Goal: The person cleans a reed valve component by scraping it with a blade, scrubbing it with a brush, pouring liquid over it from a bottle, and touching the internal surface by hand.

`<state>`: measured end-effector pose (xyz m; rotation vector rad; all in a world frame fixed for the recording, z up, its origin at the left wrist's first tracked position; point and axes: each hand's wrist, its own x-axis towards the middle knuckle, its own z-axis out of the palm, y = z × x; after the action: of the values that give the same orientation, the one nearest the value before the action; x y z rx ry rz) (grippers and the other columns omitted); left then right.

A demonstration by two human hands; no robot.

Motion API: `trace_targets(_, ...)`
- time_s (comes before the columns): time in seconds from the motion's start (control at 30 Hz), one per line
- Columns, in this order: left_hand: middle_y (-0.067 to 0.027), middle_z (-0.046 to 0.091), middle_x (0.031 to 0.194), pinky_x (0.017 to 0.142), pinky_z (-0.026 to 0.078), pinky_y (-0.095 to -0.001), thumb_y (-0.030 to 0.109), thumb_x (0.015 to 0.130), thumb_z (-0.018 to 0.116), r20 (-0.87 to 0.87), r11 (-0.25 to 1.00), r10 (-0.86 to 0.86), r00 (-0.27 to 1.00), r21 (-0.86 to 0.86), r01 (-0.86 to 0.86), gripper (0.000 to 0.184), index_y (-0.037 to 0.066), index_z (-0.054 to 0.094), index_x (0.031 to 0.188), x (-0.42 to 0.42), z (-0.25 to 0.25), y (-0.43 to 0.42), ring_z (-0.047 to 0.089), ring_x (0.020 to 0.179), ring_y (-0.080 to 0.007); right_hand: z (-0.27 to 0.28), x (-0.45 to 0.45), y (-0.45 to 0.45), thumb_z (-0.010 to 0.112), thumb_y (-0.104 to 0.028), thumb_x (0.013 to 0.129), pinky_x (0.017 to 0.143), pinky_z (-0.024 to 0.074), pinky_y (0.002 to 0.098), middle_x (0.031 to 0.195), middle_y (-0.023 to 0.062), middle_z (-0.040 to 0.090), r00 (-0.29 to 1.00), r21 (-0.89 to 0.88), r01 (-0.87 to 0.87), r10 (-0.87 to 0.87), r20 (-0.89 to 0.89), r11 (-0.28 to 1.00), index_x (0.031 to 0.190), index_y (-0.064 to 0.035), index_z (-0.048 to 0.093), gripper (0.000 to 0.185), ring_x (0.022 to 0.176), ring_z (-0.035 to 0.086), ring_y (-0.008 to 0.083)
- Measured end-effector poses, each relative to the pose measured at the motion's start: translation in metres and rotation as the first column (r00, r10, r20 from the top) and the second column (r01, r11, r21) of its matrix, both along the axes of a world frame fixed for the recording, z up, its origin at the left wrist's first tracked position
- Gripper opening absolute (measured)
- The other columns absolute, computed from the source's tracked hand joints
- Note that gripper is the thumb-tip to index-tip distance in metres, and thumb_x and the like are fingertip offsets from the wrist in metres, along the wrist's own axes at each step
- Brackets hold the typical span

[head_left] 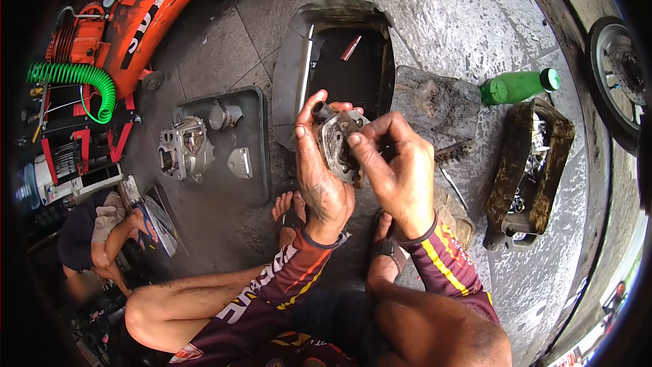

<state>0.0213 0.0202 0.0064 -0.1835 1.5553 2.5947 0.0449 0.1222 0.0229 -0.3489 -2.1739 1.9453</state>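
Observation:
My left hand (322, 187) is wrapped around a grimy metal engine part (334, 143), held up in front of my knees. A short dark pipe stub sticks out of its upper left end. My right hand (401, 173) is closed in a pinch, thumb and fingertips touching the right side of that part. Any small piece between those fingertips is hidden. Just beyond my hands lies a large dark basin (288, 68) with a little dark liquid and a small red-and-white item (351, 48) in it.
On the left, a black tray (261, 156) holds an engine cylinder (187, 149), a piston (225, 115) and a metal plate (240, 163). To the right are a green bottle (509, 87), a dirty cut container (499, 197) of metal parts and a wheel (618, 68). An orange compressor (153, 13) stands upper left; another person (102, 231) sits lower left.

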Motion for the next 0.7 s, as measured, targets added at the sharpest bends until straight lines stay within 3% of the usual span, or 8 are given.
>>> trace_targets(0.03, -0.0137, 0.057, 0.117, 0.097, 0.050, -0.0406, 0.047, 0.106, 0.025, -0.017, 1.000, -0.008, 1.000, -0.018, 0.008, 0.055, 0.006, 0.040, 0.139, -0.001, -0.002, -0.001, 0.059, 0.109, -0.0266, -0.006, -0.002, 0.002, 0.069, -0.009, 0.086, 0.056, 0.0488, 0.0330, 0.069, 0.0111, 0.060, 1.000, 0.014, 0.023, -0.023, 0.000, 1.000, 0.084, -0.0011, 0.058, 0.014, 0.059, 0.062, 0.0232)
trace_targets(0.3, -0.0127, 0.058, 0.114, 0.099, 0.048, -0.0403, 0.051, 0.104, 0.027, 0.028, 0.999, -0.015, 1.000, 0.036, 0.014, 0.059, 0.005, 0.041, 0.139, -0.001, 0.001, 0.001, 0.059, 0.109, -0.0259, -0.001, 0.001, 0.002, 0.071, -0.009, 0.084, 0.057, 0.0488, 0.0332, 0.072, 0.0119, 0.062, 1.000, -0.022, -0.026, 0.025, -0.015, 0.999, 0.084, -0.0008, 0.057, 0.016, 0.063, 0.064, 0.0239)
trace_targets(0.37, -0.0131, 0.058, 0.114, 0.099, 0.048, -0.0406, 0.051, 0.104, 0.027, 0.033, 0.999, -0.027, 0.999, 0.043, 0.026, 0.059, 0.005, 0.041, 0.139, -0.002, 0.004, 0.001, 0.060, 0.109, -0.0264, -0.005, -0.001, 0.003, 0.070, -0.008, 0.084, 0.056, 0.0484, 0.0317, 0.071, 0.0103, 0.062, 0.998, -0.005, -0.017, 0.017, -0.064, 1.000, 0.084, -0.0004, 0.058, 0.015, 0.060, 0.062, 0.0198)
trace_targets(0.47, -0.0139, 0.059, 0.115, 0.099, 0.048, -0.0411, 0.051, 0.104, 0.027, 0.029, 0.995, -0.046, 0.999, 0.091, 0.043, 0.060, 0.005, 0.041, 0.139, -0.001, 0.005, 0.000, 0.060, 0.110, -0.0273, -0.004, 0.001, 0.010, 0.070, -0.006, 0.086, 0.053, 0.0464, 0.0265, 0.067, 0.0056, 0.060, 0.998, -0.098, 0.063, -0.060, 0.035, 0.993, 0.084, -0.0006, 0.060, 0.012, 0.057, 0.057, 0.0102)
trace_targets(0.57, -0.0150, 0.060, 0.117, 0.100, 0.048, -0.0414, 0.050, 0.104, 0.026, 0.009, 0.989, -0.072, 0.997, 0.132, 0.070, 0.059, 0.005, 0.042, 0.139, -0.002, 0.006, -0.001, 0.060, 0.110, -0.0274, -0.009, 0.004, 0.011, 0.071, -0.007, 0.085, 0.052, 0.0458, 0.0256, 0.067, 0.0056, 0.060, 0.998, -0.088, 0.050, -0.054, -0.045, 0.995, 0.084, -0.0010, 0.061, 0.011, 0.057, 0.057, 0.0102)
trace_targets(0.6, -0.0153, 0.060, 0.117, 0.100, 0.048, -0.0414, 0.050, 0.104, 0.026, 0.015, 0.985, -0.087, 0.996, 0.152, 0.083, 0.059, 0.005, 0.042, 0.139, -0.002, 0.005, -0.001, 0.060, 0.111, -0.0273, -0.002, 0.005, 0.013, 0.071, -0.006, 0.085, 0.051, 0.0448, 0.0247, 0.069, 0.0058, 0.060, 0.999, -0.063, 0.030, -0.028, 0.022, 0.998, 0.083, -0.0011, 0.061, 0.011, 0.057, 0.057, 0.0096)
trace_targets(0.7, -0.0159, 0.060, 0.117, 0.100, 0.048, -0.0415, 0.050, 0.104, 0.025, 0.038, 0.983, -0.093, 0.995, 0.162, 0.086, 0.060, 0.004, 0.041, 0.139, -0.003, 0.006, -0.002, 0.060, 0.111, -0.0273, -0.001, 0.001, 0.013, 0.071, -0.006, 0.084, 0.054, 0.0459, 0.0263, 0.071, 0.0069, 0.061, 0.999, -0.025, 0.026, -0.026, -0.022, 0.999, 0.082, -0.0009, 0.061, 0.011, 0.059, 0.059, 0.0124)
